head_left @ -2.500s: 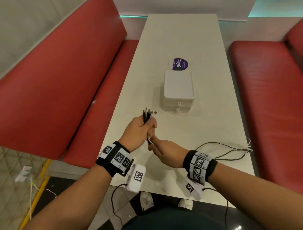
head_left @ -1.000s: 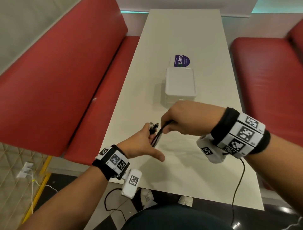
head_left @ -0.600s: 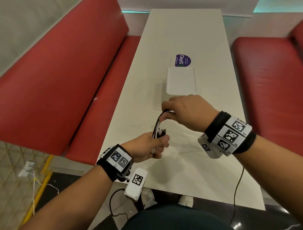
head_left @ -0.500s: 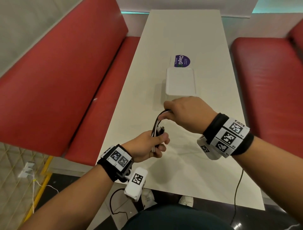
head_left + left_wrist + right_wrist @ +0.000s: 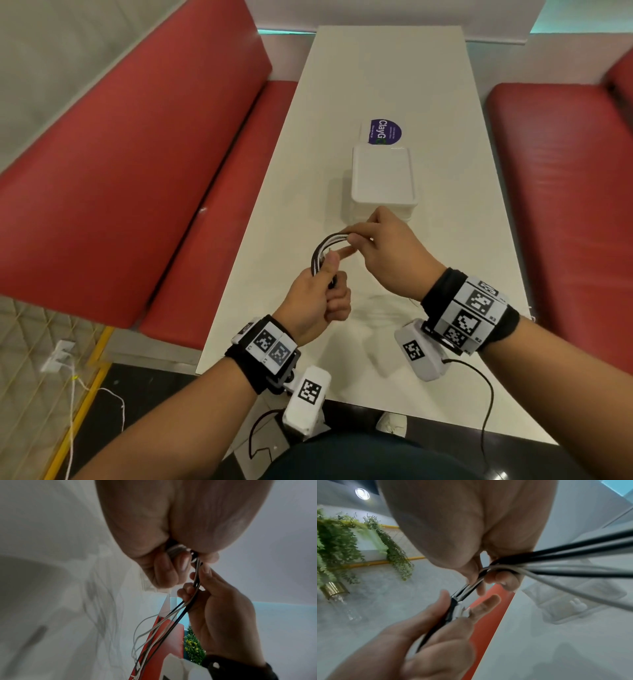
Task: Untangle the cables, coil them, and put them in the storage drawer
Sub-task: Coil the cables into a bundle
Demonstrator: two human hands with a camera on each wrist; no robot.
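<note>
Left wrist view only: loose black and white cable tails hang below both hands. Right wrist view only: plug ends pinched at left thumb.

White tabletop point(image 5: 394, 68) runs up frame centre, red benches point(image 5: 120, 164) either side; storage drawer point(image 5: 383, 178) mid-frame.

Left hand point(image 5: 313, 301), grip closed around cables point(image 5: 325, 248). Right hand point(image 5: 387, 253) above it, grip pinching the bundle's arch, just below the drawer.
</note>
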